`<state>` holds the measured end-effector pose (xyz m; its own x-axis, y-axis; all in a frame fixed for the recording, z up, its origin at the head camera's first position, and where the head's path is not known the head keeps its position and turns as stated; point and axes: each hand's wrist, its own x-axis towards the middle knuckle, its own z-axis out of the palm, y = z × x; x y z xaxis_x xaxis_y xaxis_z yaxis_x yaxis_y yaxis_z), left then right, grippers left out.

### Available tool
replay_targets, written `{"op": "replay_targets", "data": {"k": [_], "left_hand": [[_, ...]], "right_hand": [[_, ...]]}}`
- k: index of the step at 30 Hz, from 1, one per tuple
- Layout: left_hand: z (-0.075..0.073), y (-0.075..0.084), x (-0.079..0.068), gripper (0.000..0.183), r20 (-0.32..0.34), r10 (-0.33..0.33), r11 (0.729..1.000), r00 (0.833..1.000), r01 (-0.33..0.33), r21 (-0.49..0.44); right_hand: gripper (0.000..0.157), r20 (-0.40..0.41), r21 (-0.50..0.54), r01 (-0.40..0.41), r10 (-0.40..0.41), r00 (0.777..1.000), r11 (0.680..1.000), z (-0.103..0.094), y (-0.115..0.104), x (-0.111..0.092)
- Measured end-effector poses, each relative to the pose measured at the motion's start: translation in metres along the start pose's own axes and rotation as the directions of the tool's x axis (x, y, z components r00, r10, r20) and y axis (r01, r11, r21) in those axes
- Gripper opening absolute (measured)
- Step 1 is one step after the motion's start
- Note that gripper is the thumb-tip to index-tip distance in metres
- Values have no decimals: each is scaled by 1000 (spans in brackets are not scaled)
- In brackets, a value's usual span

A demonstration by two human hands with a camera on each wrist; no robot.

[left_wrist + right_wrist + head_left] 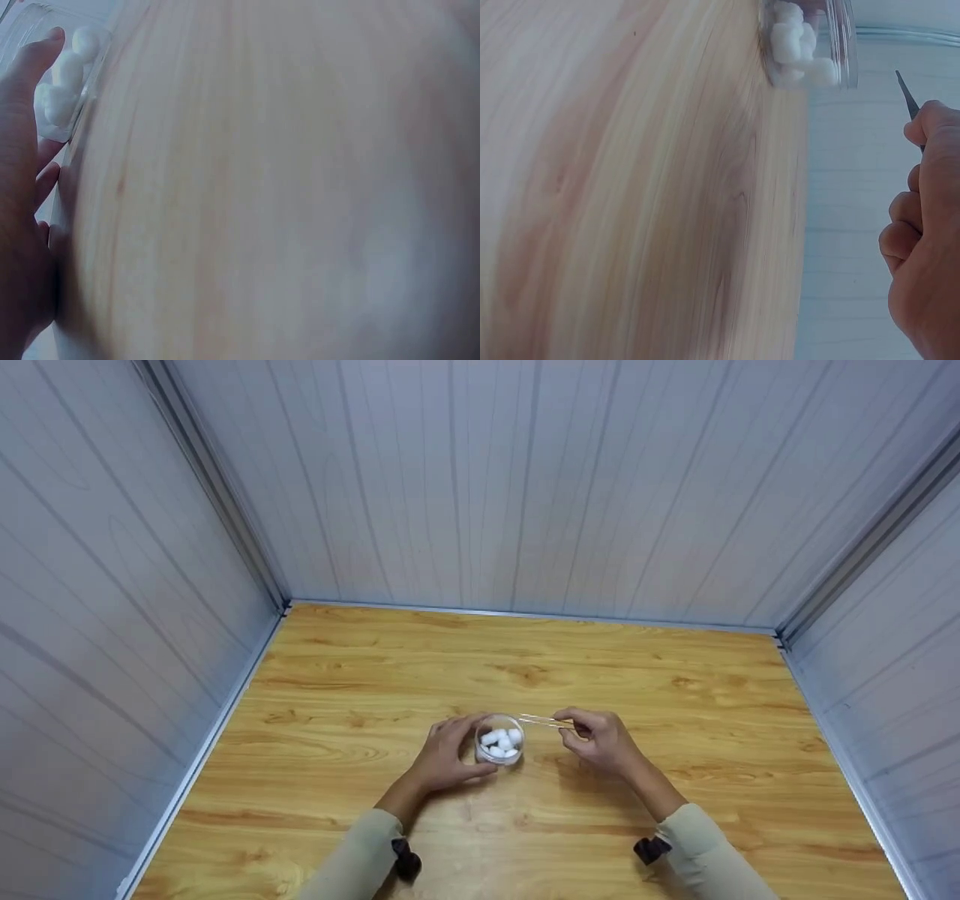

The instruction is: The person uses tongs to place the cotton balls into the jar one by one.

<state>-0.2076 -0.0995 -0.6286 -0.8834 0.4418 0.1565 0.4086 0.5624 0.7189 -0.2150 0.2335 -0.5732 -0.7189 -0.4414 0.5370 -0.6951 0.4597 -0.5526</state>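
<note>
A clear round jar point(485, 756) with several white cotton balls point(497, 740) inside stands upright on the wooden table. My left hand point(444, 757) curls round the jar's left side, thumb in front and fingers behind. In the left wrist view the thumb lies along the clear wall, with cotton balls point(67, 71) showing through it. Between thumb and fingers my right hand point(600, 739) pinches metal tweezers point(541, 721), which point left toward the jar's rim. Their tip point(900, 76) is apart from the cotton balls point(787, 41) in the right wrist view. Nothing shows between the tweezer tips.
The wood-grain tabletop point(360, 675) spreads around both hands. Pale panel walls point(495, 495) enclose it at the back, left and right, with metal strips along the edges. Dark wrist-worn devices point(406, 861) sit at both sleeves.
</note>
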Motion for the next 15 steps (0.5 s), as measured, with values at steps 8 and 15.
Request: {"op": "replay_targets", "data": {"k": [8,15], "left_hand": [[-1,2,-1,92,5,-23,1000,1000,23,-8],[-1,4,0,93,7,-43,999,999,43,-29]], "right_hand": [[26,-25,-25,5,-6,1000,1000,-10,10,-7],[27,-27,-25,-8,7,1000,1000,-15,15,-10]]}}
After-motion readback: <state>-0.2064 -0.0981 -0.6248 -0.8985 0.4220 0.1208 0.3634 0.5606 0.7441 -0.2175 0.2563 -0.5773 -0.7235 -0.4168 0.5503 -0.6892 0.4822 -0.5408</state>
